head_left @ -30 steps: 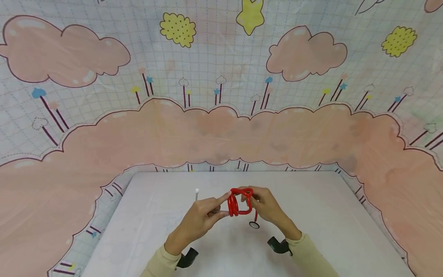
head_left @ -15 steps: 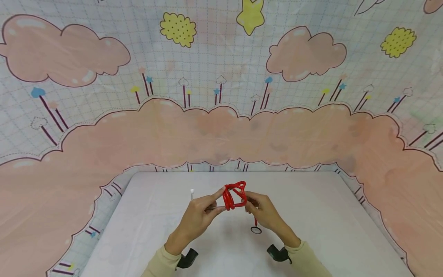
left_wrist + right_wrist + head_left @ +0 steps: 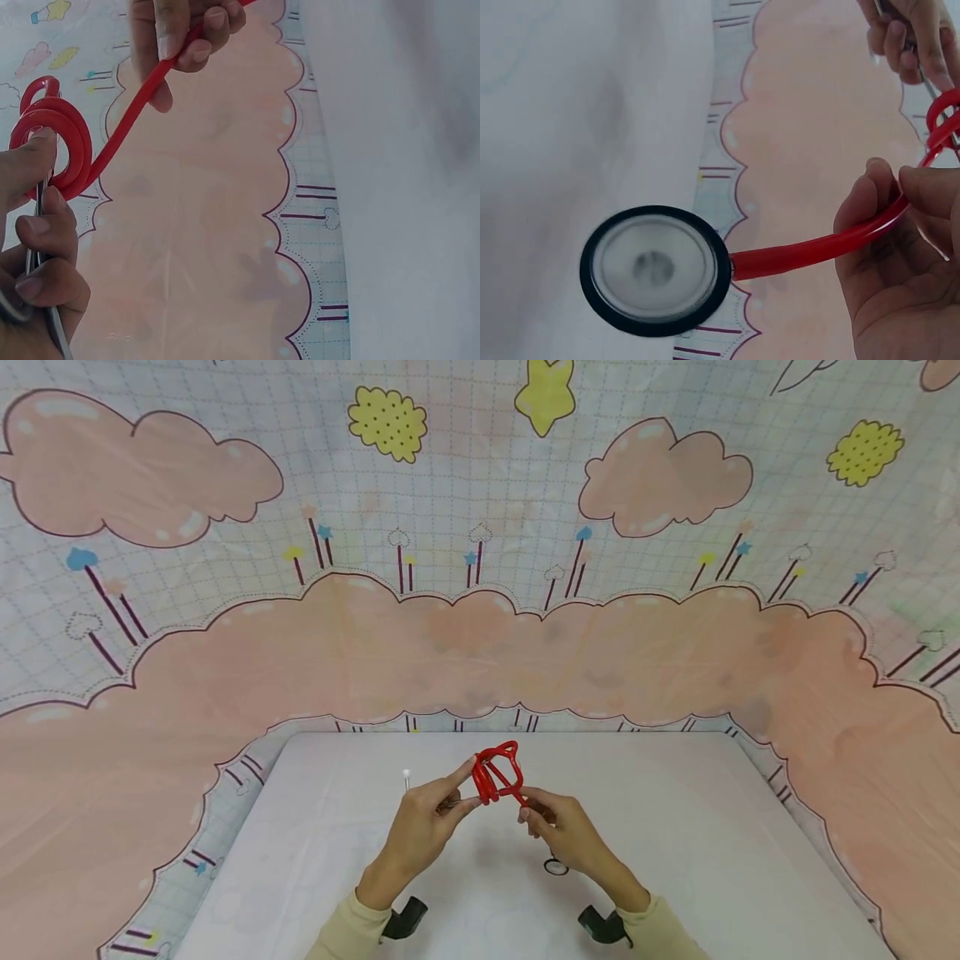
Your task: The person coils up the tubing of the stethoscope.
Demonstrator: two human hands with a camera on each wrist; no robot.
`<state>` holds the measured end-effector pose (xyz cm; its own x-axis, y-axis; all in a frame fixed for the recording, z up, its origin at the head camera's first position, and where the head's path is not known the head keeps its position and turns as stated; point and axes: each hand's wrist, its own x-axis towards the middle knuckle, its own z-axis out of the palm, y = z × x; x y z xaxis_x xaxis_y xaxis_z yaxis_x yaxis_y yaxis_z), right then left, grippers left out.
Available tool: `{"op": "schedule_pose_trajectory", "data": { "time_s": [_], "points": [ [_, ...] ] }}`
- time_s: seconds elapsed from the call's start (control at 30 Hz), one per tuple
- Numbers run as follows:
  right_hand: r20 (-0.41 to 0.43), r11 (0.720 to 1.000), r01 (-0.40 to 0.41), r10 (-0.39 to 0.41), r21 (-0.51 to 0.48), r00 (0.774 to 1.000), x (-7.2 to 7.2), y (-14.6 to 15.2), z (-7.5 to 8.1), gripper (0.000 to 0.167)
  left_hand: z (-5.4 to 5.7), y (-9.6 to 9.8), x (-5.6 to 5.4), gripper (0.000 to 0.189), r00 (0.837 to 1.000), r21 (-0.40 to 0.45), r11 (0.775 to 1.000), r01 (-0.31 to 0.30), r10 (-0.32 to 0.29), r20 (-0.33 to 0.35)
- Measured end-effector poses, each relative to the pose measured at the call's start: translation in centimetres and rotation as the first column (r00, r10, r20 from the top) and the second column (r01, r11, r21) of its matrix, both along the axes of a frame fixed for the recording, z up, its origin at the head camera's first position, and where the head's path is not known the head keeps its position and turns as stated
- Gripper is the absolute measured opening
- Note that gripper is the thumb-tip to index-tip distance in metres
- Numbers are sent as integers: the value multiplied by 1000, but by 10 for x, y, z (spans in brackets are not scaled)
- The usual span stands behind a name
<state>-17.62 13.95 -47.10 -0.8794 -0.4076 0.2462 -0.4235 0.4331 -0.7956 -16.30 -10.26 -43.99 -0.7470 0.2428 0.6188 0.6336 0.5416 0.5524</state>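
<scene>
A stethoscope (image 3: 486, 783) with red tubing is held up over the white table, its tube wound into several loops. My left hand (image 3: 422, 820) pinches the coil between thumb and finger, and in the left wrist view its other fingers curl round the metal ear tubes (image 3: 56, 330). A white eartip (image 3: 407, 772) sticks up behind that hand. With thumb and fingers my right hand (image 3: 564, 827) pinches the free stretch of tubing (image 3: 817, 251) leading off the coil. The round chest piece (image 3: 656, 270), dark-rimmed with a pale face, hangs at the tube's end below the right hand.
The white table (image 3: 300, 877) spreads beneath both hands. Behind it hangs a cloth (image 3: 480, 652) printed with clouds and stars. A black wrist mount (image 3: 405, 920) sits under the left forearm, another black mount (image 3: 602, 925) under the right.
The coil has shifted left and upward with the left hand. My right hand has slid off the coil's side and now pulls the tubing out to the right; the chest piece hangs slightly lower.
</scene>
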Motion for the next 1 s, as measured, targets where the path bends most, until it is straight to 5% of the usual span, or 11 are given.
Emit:
{"op": "schedule_pose_trajectory", "data": {
  "time_s": [0.37,1.0],
  "points": [
    [22,999,-9,8,31,1000,15,-3,0,38,-4,-1,-5,59,992,-35,995,-97,94,-84],
    [-38,1000,-16,17,18,999,46,-10,22,42,-8,-1,-5,61,980,-84,983,-162,151,-128]
  ]
}}
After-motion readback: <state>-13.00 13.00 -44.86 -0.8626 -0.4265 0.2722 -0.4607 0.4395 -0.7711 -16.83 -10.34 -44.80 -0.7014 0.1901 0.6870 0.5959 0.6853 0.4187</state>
